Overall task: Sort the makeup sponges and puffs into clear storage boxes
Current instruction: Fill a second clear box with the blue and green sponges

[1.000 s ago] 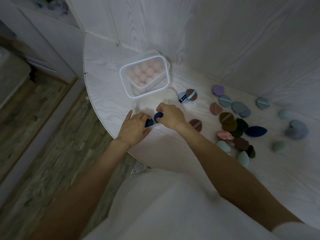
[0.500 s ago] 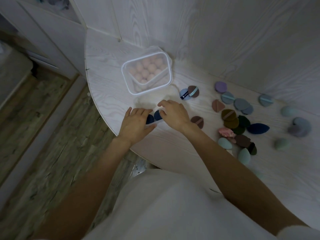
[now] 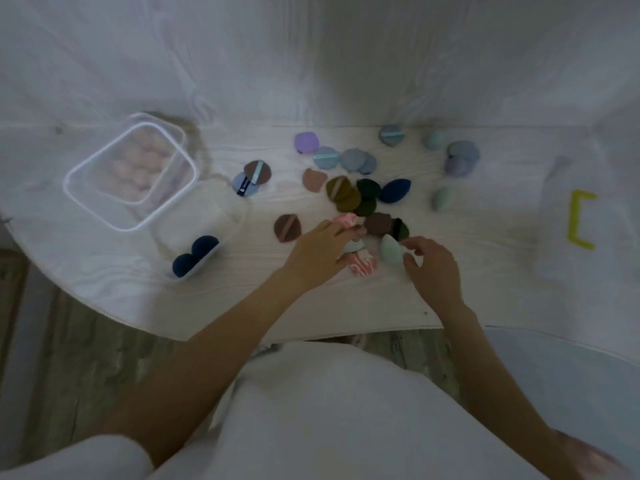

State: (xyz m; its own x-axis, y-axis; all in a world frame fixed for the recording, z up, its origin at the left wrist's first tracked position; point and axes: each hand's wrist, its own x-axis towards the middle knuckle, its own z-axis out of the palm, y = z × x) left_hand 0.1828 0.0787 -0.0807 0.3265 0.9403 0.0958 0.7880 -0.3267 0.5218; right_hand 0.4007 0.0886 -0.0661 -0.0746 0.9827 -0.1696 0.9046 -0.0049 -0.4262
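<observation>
Both hands (image 3: 317, 252) (image 3: 434, 268) at sponge pile (image 3: 360, 202) on table (image 3: 485, 271).

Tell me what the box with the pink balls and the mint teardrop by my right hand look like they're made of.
The box looks like clear, glossy hard plastic: the pink balls show through its walls and its white rim catches light. The mint teardrop looks like soft matte foam sponge, rounded with no shine, though blur leaves its texture uncertain.

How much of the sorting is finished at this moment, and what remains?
Done: pink sponges fill the lidded box, and two navy sponges sit in a small clear box. In hand: the left hand touches a pink marbled sponge; the right hand reaches a mint sponge. Left: most puffs remain loose.
</observation>
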